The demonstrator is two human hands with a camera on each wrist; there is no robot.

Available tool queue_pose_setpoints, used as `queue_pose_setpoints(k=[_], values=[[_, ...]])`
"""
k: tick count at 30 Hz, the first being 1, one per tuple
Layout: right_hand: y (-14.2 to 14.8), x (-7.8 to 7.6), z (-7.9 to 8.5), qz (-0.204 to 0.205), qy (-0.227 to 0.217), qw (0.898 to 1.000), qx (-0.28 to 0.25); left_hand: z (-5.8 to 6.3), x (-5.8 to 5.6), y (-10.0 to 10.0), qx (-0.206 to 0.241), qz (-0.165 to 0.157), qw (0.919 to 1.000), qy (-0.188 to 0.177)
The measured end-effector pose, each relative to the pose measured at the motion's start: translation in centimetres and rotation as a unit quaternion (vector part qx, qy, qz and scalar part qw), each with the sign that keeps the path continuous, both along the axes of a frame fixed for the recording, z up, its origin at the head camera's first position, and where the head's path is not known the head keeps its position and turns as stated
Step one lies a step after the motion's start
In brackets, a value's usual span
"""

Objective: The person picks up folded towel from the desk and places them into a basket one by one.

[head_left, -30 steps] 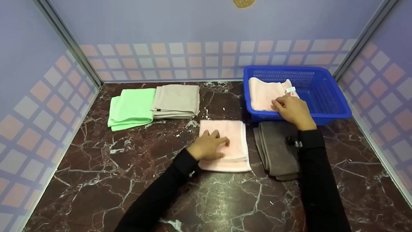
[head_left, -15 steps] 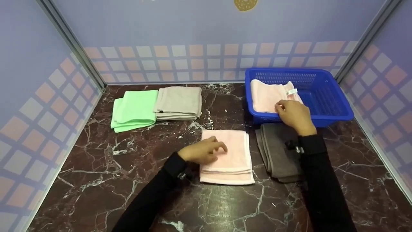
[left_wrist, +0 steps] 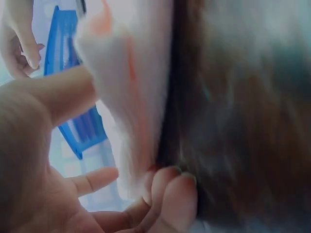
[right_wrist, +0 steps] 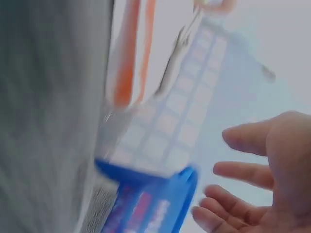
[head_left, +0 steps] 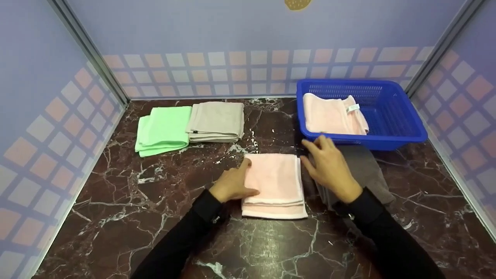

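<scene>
A stack of folded pink towels [head_left: 273, 178] with white edges lies in the middle of the dark marbled table. At its left edge, my left hand [head_left: 231, 182] grips the stack, thumb over the near part and fingers curled at the side; the left wrist view is blurred, but curled fingers [left_wrist: 175, 199] show against the towel edge. My right hand [head_left: 329, 166] is above a folded dark grey towel [head_left: 364, 170], its spread fingers just right of the pink stack and holding nothing. In the right wrist view those fingers [right_wrist: 245, 174] are apart from everything.
A blue plastic basket [head_left: 399, 137] at the back right holds another pink towel [head_left: 327, 114] with a white tag. Folded green towels [head_left: 168, 126] and beige towels [head_left: 219, 118] sit side by side at the back left. Tile-patterned walls [head_left: 248, 73] enclose the table.
My right hand has left the basket and come down leftward over the grey towel. The pink stack has moved nearer to me. My left hand has shifted from its top to its left edge.
</scene>
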State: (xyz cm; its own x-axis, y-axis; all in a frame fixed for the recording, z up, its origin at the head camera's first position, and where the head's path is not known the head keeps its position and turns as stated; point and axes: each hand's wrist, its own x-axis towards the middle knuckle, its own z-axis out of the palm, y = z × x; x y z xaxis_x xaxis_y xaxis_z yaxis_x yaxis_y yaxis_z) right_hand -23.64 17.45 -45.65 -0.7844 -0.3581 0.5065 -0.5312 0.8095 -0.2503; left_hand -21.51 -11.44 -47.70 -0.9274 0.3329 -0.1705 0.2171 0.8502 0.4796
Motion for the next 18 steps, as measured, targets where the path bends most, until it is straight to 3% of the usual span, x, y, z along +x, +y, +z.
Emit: queue_pose_setpoints(k=[4,7,10,13,18], values=[[-0.9,1.0,-0.7,0.014,-0.120,0.992,0.036,0.0,0.2,0.4,-0.001,-0.020,0.9998,-0.002],[-1.2,1.1,-1.2,0.013,-0.212,0.975,0.064,0.1,0.2,0.5,0.001,-0.025,0.9997,-0.002],[-1.6,1.3,-1.8,0.030,-0.274,0.957,0.088,0.2,0.1,0.4,0.014,-0.030,0.9994,-0.007],[-2.2,1.5,-2.5,0.068,-0.286,0.951,0.097,0.0,0.0,0.3,0.024,-0.038,0.9990,-0.010],[-2.8,1.7,-3.3,0.108,-0.250,0.960,0.070,-0.3,-0.3,0.3,0.042,-0.050,0.9977,-0.014]])
